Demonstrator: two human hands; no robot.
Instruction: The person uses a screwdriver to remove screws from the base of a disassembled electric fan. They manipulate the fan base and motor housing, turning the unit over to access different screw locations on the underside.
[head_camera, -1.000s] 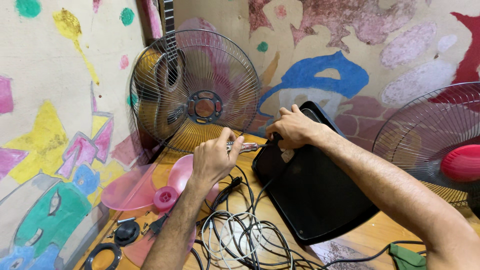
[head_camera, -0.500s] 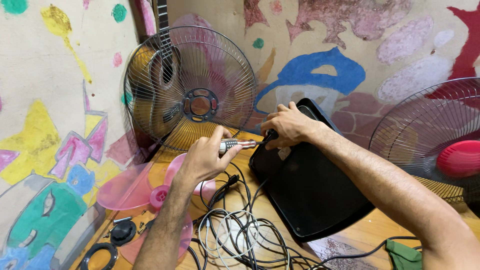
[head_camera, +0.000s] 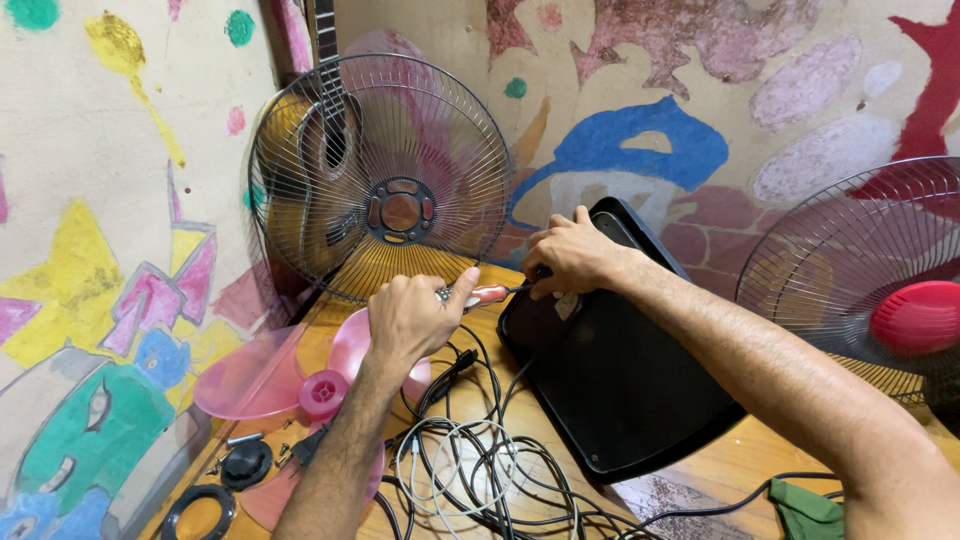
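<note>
My left hand (head_camera: 415, 315) grips a screwdriver (head_camera: 487, 293) with a reddish handle, its tip pointing right at the upper edge of a black fan base (head_camera: 620, 380) lying tilted on the wooden table (head_camera: 720, 465). At that same upper edge my right hand (head_camera: 570, 255) rests on the base, fingers curled around the spot where the screwdriver tip meets it. The tip itself is hidden by my fingers.
A round wire fan guard (head_camera: 385, 180) leans against the painted wall behind. A pink fan blade (head_camera: 300, 375) lies left of my arm. Tangled black and white cords (head_camera: 480, 475) lie in front. A second fan with a red hub (head_camera: 915, 315) stands right. Small black rings (head_camera: 245, 463) lie near the left.
My left hand brought the screwdriver rightward to the base's upper edge, closer to my right hand. The right hand stayed on the base.
</note>
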